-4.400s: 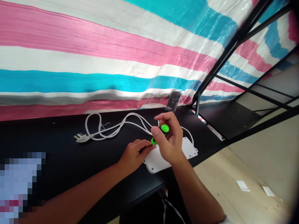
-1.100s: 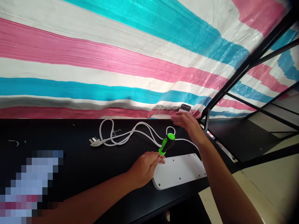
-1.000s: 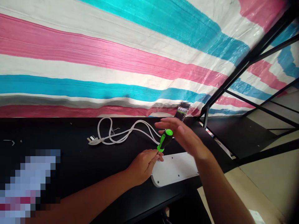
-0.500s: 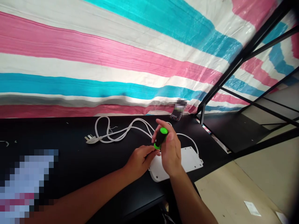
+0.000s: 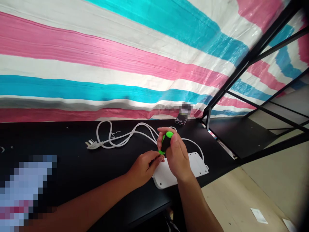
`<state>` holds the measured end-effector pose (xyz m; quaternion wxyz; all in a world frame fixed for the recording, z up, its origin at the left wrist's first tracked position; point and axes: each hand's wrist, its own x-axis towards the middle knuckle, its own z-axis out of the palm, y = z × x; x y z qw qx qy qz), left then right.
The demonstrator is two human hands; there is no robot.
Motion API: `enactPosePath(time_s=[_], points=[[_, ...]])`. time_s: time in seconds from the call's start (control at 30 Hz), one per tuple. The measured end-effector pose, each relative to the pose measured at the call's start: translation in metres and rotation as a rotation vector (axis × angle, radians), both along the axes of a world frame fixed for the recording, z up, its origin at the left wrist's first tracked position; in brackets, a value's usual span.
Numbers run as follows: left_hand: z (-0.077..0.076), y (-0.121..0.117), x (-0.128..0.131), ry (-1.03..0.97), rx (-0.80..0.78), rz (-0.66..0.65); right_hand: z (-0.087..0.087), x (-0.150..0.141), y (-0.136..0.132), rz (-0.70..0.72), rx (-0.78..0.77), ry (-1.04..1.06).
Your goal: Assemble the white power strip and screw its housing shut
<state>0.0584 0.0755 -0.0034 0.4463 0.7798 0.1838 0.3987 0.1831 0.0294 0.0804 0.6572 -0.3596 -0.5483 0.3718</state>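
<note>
My right hand [image 5: 180, 158] is wrapped round the black and green handle of a screwdriver [image 5: 166, 142], held nearly upright over a white power strip [image 5: 160, 177]. Just below the handle, the thumb and fingers of my left hand [image 5: 146, 167] are pinched together at the screwdriver's shaft. The shaft and its tip are hidden by my fingers. The power strip lies with its flat side up, screw holes showing near its edges, partly covered by my right hand. Its white cord [image 5: 125, 141] runs behind my hands in loops to a three-pin plug [image 5: 92, 144] on the left.
A phone [image 5: 181, 118] lies at the back of the black table [image 5: 72, 167], near the striped plastic sheet [image 5: 108, 58]. Black metal frame bars [image 5: 222, 90] rise at the right. A pixelated pale item [image 5: 29, 190] is at the left edge.
My right hand has turned round the screwdriver handle, its index finger now bent across to the left. My left hand keeps its pinch. The power strip stays in place.
</note>
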Motion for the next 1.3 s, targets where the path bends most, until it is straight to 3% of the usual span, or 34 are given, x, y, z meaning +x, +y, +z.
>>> enactPosePath(time_s=[0.13,0.23,0.43,0.67,0.87,1.1,1.2,1.3], points=[[0.002,-0.001,0.0,-0.017,0.001,-0.026,0.003,-0.006,-0.003,-0.096,0.071,0.042],[0.003,-0.001,0.0,-0.006,0.0,-0.02,0.001,-0.013,-0.002,-0.165,0.041,0.099],[0.002,-0.001,0.0,0.001,-0.003,0.005,-0.004,-0.001,0.0,-0.043,-0.002,0.015],[0.004,-0.002,-0.001,0.015,-0.003,-0.016,0.005,-0.008,-0.007,-0.17,0.096,0.04],[0.003,-0.001,0.0,-0.026,-0.012,0.064,0.013,-0.008,-0.014,-0.079,-0.01,-0.05],[0.004,0.0,-0.002,-0.057,0.002,0.001,0.008,-0.012,-0.011,-0.194,0.124,-0.013],[0.004,-0.001,-0.002,-0.049,0.025,0.001,0.006,-0.009,-0.009,-0.153,0.107,-0.036],[0.004,-0.001,-0.002,-0.038,0.045,0.019,0.005,0.0,-0.008,-0.023,0.054,-0.061]])
